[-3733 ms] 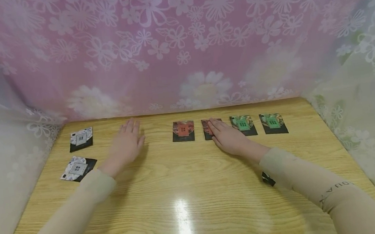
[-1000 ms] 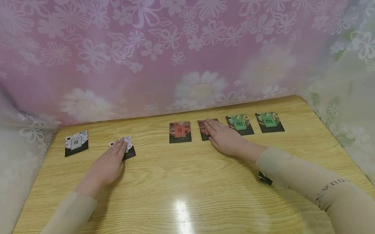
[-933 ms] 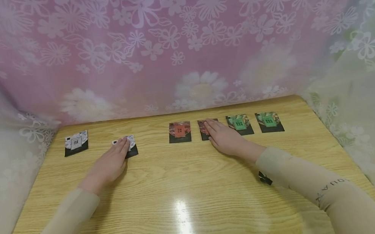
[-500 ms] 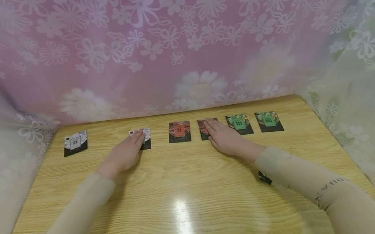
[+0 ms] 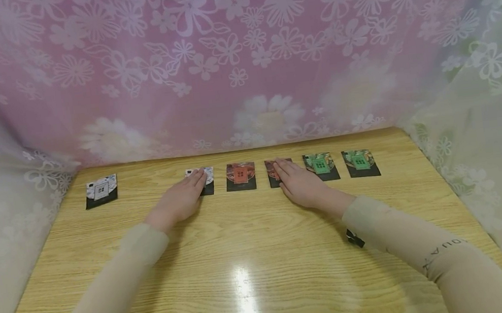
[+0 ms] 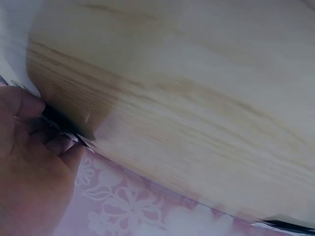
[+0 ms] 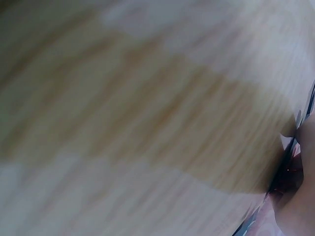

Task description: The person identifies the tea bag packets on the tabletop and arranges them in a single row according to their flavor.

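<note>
Flat sachets, black along the bottom with printed tops, lie along the far side of the table. My left hand (image 5: 178,201) rests with straight fingers on a white-and-black sachet (image 5: 209,187), covering its left part; in the left wrist view the thumb is at the edge of that sachet (image 6: 60,119). Just right of it is an uncovered red sachet (image 5: 241,184). My right hand (image 5: 305,187) lies flat on a second red sachet (image 5: 272,178), hiding much of it. Right of that are two green sachets (image 5: 323,165) in the same row.
Another white-and-black sachet (image 5: 101,192) lies alone at the far left, slightly turned. A small black piece (image 5: 355,239) shows beside the right sleeve. The wooden table (image 5: 261,257) is bounded by a pink floral curtain (image 5: 247,121) behind and pale cloth at both sides.
My left hand has come down on the nearer white sachet and slid it right and away, up beside the left red sachet, and straightened it. My right hand stays on its red sachet.
</note>
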`<state>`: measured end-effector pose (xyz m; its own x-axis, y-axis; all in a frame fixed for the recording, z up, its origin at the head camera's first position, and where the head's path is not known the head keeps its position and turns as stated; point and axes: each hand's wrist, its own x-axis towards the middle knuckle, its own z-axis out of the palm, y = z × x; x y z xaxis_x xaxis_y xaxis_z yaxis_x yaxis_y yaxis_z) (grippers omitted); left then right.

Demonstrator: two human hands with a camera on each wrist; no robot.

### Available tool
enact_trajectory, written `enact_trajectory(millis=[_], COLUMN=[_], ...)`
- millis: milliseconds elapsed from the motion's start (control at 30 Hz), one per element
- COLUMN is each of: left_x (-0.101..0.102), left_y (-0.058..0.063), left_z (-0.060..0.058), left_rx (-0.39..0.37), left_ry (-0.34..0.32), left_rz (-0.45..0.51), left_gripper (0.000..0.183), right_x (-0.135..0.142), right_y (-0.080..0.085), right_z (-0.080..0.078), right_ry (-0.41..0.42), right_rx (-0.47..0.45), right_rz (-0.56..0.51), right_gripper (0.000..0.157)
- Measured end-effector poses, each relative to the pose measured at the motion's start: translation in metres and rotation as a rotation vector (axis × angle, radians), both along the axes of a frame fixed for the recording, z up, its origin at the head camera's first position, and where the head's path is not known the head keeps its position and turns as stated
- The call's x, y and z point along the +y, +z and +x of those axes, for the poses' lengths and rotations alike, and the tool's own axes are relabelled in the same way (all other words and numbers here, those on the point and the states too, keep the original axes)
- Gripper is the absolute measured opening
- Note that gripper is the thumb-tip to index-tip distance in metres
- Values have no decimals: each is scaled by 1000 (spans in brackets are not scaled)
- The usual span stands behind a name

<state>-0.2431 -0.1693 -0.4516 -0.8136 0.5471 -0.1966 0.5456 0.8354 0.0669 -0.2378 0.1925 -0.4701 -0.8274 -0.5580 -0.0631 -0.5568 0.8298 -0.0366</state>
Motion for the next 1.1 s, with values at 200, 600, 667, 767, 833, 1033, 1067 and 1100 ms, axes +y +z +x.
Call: enact_trajectory(millis=[200, 600, 667, 767, 833, 1033, 1067, 1100], left_x=[6, 6, 4, 0, -5, -31, -37, -43], left_y=[0, 2, 3, 3, 5, 12, 14, 15], left_z=[-2, -2, -3, -4, -5, -6, -5, -5], left_rx=[8, 13, 20, 47, 67, 121, 121, 116], left_ry=[-9, -17, -16, -23, -26, 3, 15, 30], left_rz=[-21, -26, -19, -4, 3, 22, 27, 28], left_gripper=[60, 65, 66, 67, 68, 65, 65, 66], right_x=[0, 1, 0, 0, 0, -1, -1, -2], right_y=[0, 1, 1, 1, 1, 3, 3, 3], right_z=[0, 1, 1, 1, 1, 1, 2, 2], right_ry=[-1, -1, -2, -6, -6, -11, -12, -14], right_rx=[8, -6, -7, -8, -5, -11, -12, -13], right_rz=[-5, 8, 8, 7, 9, 14, 15, 15], right_gripper=[61, 62, 62, 62, 62, 63, 63, 63])
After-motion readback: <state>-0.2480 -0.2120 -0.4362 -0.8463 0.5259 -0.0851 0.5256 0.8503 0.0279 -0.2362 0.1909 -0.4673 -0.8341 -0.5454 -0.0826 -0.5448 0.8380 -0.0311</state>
